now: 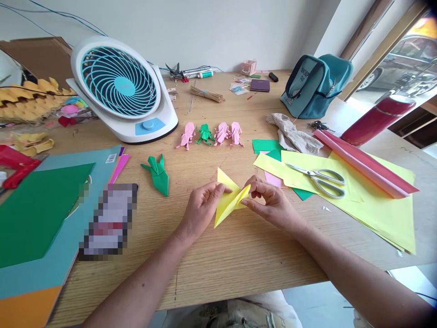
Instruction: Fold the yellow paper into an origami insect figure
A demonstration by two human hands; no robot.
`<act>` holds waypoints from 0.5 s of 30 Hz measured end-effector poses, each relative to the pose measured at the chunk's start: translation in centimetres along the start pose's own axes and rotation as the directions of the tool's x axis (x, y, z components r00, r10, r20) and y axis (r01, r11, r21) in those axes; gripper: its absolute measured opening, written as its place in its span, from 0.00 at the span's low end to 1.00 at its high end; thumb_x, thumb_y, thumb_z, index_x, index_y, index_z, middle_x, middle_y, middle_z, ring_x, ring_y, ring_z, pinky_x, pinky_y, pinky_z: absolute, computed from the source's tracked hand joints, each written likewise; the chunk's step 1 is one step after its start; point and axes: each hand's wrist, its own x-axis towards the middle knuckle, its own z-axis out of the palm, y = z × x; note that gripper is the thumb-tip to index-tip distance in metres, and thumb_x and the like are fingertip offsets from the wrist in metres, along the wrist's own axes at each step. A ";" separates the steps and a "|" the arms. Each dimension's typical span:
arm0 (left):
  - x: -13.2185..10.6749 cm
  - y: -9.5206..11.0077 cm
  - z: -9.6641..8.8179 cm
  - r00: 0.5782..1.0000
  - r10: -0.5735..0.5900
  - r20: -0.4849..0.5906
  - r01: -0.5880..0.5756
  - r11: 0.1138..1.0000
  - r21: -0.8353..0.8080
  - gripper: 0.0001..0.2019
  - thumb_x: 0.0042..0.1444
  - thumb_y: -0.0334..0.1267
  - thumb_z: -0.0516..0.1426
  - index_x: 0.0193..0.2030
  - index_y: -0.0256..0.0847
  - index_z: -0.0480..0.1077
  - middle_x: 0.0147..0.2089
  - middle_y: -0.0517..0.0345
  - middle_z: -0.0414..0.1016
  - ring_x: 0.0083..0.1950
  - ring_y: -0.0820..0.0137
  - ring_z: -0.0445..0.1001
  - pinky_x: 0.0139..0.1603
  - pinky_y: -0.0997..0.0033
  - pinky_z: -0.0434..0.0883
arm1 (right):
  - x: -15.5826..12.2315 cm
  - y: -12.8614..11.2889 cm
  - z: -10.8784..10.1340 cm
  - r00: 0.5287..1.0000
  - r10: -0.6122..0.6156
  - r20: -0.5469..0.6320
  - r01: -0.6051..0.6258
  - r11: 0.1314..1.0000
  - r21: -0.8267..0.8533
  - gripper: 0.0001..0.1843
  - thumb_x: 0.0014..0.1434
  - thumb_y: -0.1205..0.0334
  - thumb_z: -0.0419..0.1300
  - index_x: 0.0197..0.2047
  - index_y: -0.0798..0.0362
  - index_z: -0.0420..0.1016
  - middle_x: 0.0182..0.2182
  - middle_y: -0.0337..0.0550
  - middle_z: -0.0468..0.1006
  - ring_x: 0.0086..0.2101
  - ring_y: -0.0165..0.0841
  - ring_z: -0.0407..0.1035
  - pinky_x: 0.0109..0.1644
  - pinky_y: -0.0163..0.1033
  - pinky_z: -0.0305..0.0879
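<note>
Between both hands is a partly folded piece of yellow paper (227, 200), held just over the table. My left hand (203, 202) pinches its left side, thumb on top. On the right, my right hand (268, 200) grips a raised flap between thumb and fingers, so the paper bends up there. A green origami figure (158, 173) lies to the left of my left hand. Farther back stands a row of small origami figures, a green one (205, 133) among several pink ones (222, 133). Scissors (322, 179) rest on yellow sheets (382, 209) to the right.
A white fan (119, 86) stands back left. Coloured sheets (37, 214) and a blurred phone (109, 221) lie at left. At right are a rolled pink sheet (368, 166), a red bottle (378, 118), a cloth (293, 134) and a teal bag (314, 86). Sticks (207, 94) lie behind.
</note>
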 end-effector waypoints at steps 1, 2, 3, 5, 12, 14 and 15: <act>0.2 -0.2 -0.1 0.999 -0.034 -0.023 0.033 0.998 -0.048 0.17 0.60 0.50 0.57 0.34 0.38 0.77 0.33 0.56 0.78 0.36 0.67 0.73 0.36 0.72 0.66 | 0.0 0.0 0.0 1.000 -0.017 -0.009 0.017 1.000 -0.013 0.03 0.61 0.61 0.63 0.39 0.49 0.77 0.33 0.40 0.69 0.35 0.32 0.63 0.38 0.39 0.61; 0.3 -0.5 -0.1 0.997 -0.068 -0.036 0.064 0.993 -0.100 0.15 0.58 0.49 0.59 0.34 0.38 0.77 0.34 0.56 0.78 0.36 0.67 0.73 0.37 0.73 0.66 | -0.1 0.1 0.0 0.999 -0.037 -0.019 0.036 0.999 -0.036 0.04 0.60 0.63 0.62 0.39 0.49 0.78 0.33 0.40 0.68 0.35 0.32 0.63 0.37 0.38 0.61; 0.5 -0.7 -0.2 0.994 -0.102 -0.043 0.095 0.984 -0.149 0.14 0.56 0.48 0.62 0.34 0.38 0.77 0.33 0.56 0.78 0.35 0.68 0.73 0.36 0.73 0.67 | -0.1 0.0 0.0 0.998 -0.056 -0.023 0.054 0.996 -0.065 0.05 0.60 0.65 0.62 0.40 0.50 0.78 0.33 0.41 0.67 0.34 0.32 0.63 0.37 0.38 0.61; 0.6 -1.1 -0.1 0.986 -0.157 -0.058 0.141 0.963 -0.228 0.13 0.53 0.46 0.64 0.36 0.38 0.76 0.32 0.58 0.76 0.32 0.71 0.72 0.33 0.75 0.66 | -0.2 -0.1 0.0 0.995 -0.094 -0.015 0.092 0.989 -0.115 0.07 0.59 0.67 0.61 0.42 0.50 0.78 0.33 0.40 0.67 0.32 0.31 0.63 0.34 0.38 0.62; 0.5 -1.0 0.3 0.991 -0.106 -0.080 0.064 0.908 -0.415 0.17 0.51 0.40 0.66 0.44 0.43 0.65 0.42 0.59 0.75 0.38 0.71 0.75 0.38 0.74 0.73 | -0.4 -0.6 0.2 0.969 -0.246 0.010 0.243 0.947 -0.208 0.14 0.64 0.71 0.56 0.50 0.50 0.74 0.39 0.47 0.75 0.39 0.35 0.71 0.41 0.40 0.69; 0.5 -0.9 0.4 0.990 -0.045 -0.131 -0.016 0.901 -0.434 0.22 0.50 0.38 0.66 0.47 0.45 0.61 0.48 0.57 0.75 0.43 0.70 0.77 0.42 0.72 0.75 | -0.5 -0.5 0.2 0.960 -0.280 0.000 0.272 0.935 -0.226 0.16 0.65 0.72 0.54 0.53 0.49 0.73 0.43 0.49 0.75 0.44 0.36 0.72 0.44 0.41 0.70; 0.6 -0.9 0.4 0.987 -0.019 -0.159 -0.053 0.898 -0.437 0.24 0.50 0.37 0.67 0.49 0.45 0.59 0.50 0.56 0.75 0.45 0.70 0.77 0.45 0.70 0.75 | -0.6 -0.5 0.2 0.957 -0.290 -0.010 0.280 0.930 -0.236 0.17 0.66 0.72 0.53 0.54 0.49 0.73 0.45 0.50 0.75 0.45 0.36 0.72 0.45 0.41 0.71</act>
